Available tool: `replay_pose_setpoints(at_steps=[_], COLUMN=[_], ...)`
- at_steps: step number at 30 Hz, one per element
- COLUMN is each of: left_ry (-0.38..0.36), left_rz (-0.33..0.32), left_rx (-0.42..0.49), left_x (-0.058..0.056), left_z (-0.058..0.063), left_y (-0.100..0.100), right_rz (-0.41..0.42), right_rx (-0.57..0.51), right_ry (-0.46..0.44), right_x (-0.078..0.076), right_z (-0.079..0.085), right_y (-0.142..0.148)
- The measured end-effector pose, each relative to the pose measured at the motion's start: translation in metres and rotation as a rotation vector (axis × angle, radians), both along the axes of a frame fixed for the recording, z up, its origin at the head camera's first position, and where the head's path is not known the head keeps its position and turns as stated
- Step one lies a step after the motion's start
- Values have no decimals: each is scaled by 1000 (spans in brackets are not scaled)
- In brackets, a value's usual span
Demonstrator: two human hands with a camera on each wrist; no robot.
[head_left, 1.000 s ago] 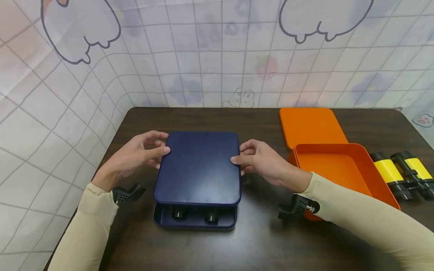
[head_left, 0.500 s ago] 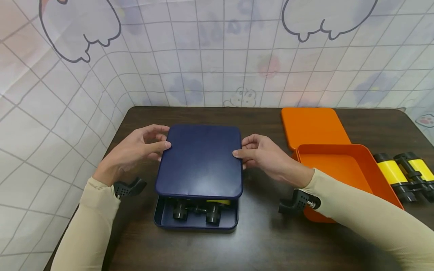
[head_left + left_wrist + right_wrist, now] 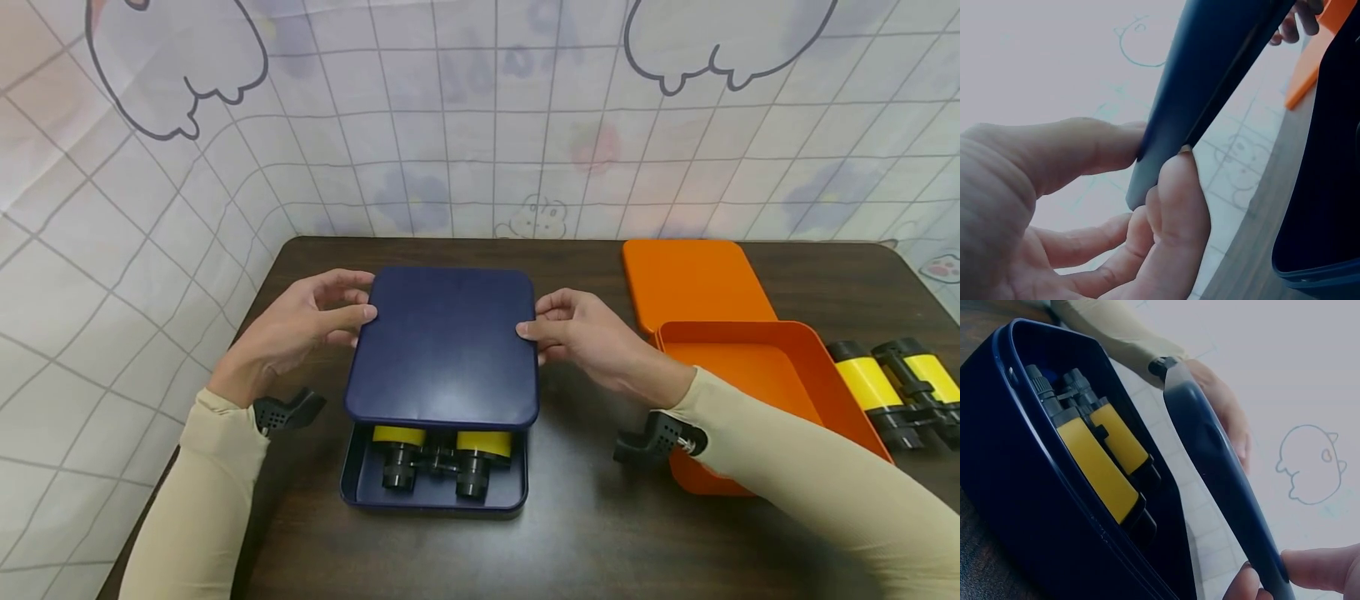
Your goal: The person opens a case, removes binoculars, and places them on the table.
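Observation:
A dark blue lid (image 3: 446,346) is held up over a matching blue box (image 3: 435,504), with a gap between them in the right wrist view. My left hand (image 3: 303,321) pinches the lid's left edge, thumb (image 3: 1100,147) on top and fingers beneath. On the opposite edge, my right hand (image 3: 581,337) pinches the lid the same way. Yellow and black binoculars (image 3: 1100,462) lie inside the box; in the head view the lid covers their far part.
Right of the blue box stands an orange box (image 3: 750,367), nothing inside it. Its orange lid (image 3: 693,279) lies behind it. A second pair of yellow and black binoculars (image 3: 873,387) sits at the far right of the dark wooden table (image 3: 585,517). Patterned cloth (image 3: 487,125) hangs behind.
Both hands have moved the blue lid up and away toward the back, uncovering more of the binoculars in the blue box. The orange box, its lid and the other binoculars stay put.

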State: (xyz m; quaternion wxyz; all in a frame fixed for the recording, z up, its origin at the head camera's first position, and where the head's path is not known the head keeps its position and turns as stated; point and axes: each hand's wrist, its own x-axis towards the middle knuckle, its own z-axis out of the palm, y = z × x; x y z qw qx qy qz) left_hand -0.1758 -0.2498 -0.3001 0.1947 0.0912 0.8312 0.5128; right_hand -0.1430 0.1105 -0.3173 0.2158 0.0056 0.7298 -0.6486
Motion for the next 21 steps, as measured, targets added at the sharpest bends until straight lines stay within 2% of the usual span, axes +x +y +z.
replay_pose_setpoints(at_steps=[7, 21], left_ry=[-16, -13], left_rz=[42, 53], left_rx=[9, 6], left_x=[-2, -5], left_z=[-2, -6], left_y=[2, 7], right_rz=[-20, -34], right_rx=[1, 7], right_ry=[-5, 4], right_x=[-4, -11], right_z=[0, -1], right_y=[0, 1])
